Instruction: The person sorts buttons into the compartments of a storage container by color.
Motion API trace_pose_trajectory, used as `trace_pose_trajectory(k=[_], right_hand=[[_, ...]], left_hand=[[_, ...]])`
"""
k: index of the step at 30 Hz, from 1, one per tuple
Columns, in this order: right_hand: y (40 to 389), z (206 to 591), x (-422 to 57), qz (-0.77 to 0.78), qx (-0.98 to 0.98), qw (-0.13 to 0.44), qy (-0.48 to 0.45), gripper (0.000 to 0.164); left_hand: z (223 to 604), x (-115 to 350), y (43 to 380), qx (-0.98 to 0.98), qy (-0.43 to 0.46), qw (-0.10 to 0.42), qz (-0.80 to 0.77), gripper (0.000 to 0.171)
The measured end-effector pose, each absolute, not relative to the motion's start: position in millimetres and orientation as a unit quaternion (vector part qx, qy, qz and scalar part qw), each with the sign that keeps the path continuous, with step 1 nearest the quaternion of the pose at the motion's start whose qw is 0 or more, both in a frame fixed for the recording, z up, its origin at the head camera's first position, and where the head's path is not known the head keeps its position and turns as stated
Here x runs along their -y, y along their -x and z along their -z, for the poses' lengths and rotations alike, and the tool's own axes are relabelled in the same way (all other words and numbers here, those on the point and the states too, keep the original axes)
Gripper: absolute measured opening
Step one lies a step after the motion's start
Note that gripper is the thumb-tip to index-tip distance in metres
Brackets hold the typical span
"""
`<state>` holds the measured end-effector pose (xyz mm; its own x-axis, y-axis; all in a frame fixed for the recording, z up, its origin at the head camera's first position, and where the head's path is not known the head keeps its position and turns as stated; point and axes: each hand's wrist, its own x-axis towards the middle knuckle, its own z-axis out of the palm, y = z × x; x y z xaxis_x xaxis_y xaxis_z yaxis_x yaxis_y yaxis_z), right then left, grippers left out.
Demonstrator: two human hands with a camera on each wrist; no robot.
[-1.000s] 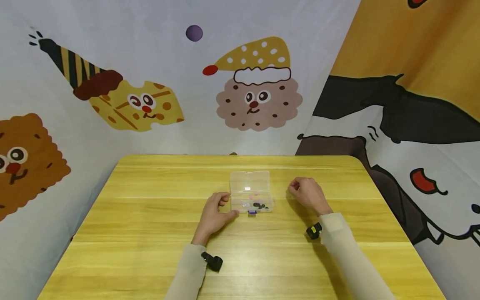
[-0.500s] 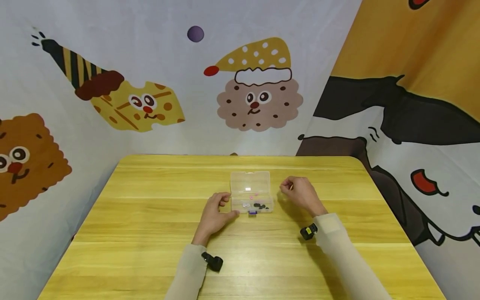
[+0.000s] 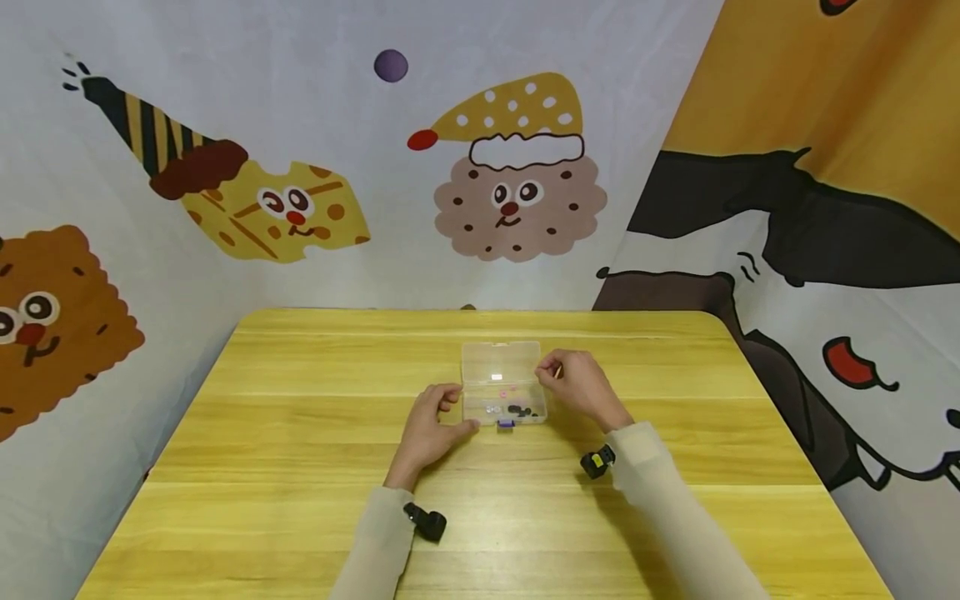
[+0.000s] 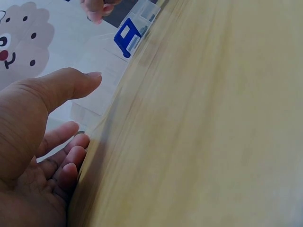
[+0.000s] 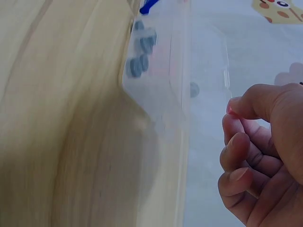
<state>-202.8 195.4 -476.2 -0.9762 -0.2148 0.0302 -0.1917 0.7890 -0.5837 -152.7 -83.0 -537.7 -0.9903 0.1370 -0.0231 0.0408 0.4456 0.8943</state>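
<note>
A small clear plastic box (image 3: 480,410) lies on the table with its lid (image 3: 500,363) raised at the back. Inside are several black round pieces (image 3: 519,411), some clear ones (image 3: 492,409) and a few pink ones (image 3: 503,394). A blue latch (image 3: 506,425) sits on its front. My left hand (image 3: 427,429) holds the box's left end, thumb at the front corner and fingers along the side. Just above the box's right end, my right hand (image 3: 581,385) pinches a tiny pink piece (image 5: 229,109) between thumb and index finger, mostly hidden by the fingertips.
The wooden table (image 3: 300,500) extends around the box on all sides. Behind it hangs a white cloth (image 3: 405,275) printed with cartoon biscuits and cheese. A small black camera (image 3: 426,523) is strapped to the left wrist, another (image 3: 597,461) to the right.
My right hand has moved left from beside the box to its right edge, keeping its pinch. The left hand and the box have stayed in place.
</note>
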Motion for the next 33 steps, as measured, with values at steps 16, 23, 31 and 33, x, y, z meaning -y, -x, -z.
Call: trace_pose_trajectory(k=[16, 23, 31, 33], right_hand=[[201, 475, -173, 0.321, -0.937, 0.044, 0.128, 0.011], [200, 473, -179, 0.317, -0.938, 0.039, 0.136, 0.014], [197, 470, -194, 0.311, -0.942, 0.020, 0.127, 0.012], [197, 469, -197, 0.311, -0.942, 0.015, 0.124, 0.012]], left_hand=[[538, 84, 154, -0.848, -0.055, 0.042, -0.526, 0.065], [535, 83, 154, -0.848, -0.057, 0.042, -0.525, 0.065], [534, 83, 152, -0.848, -0.052, 0.050, -0.525, 0.066], [534, 83, 152, -0.848, -0.051, 0.050, -0.526, 0.067]])
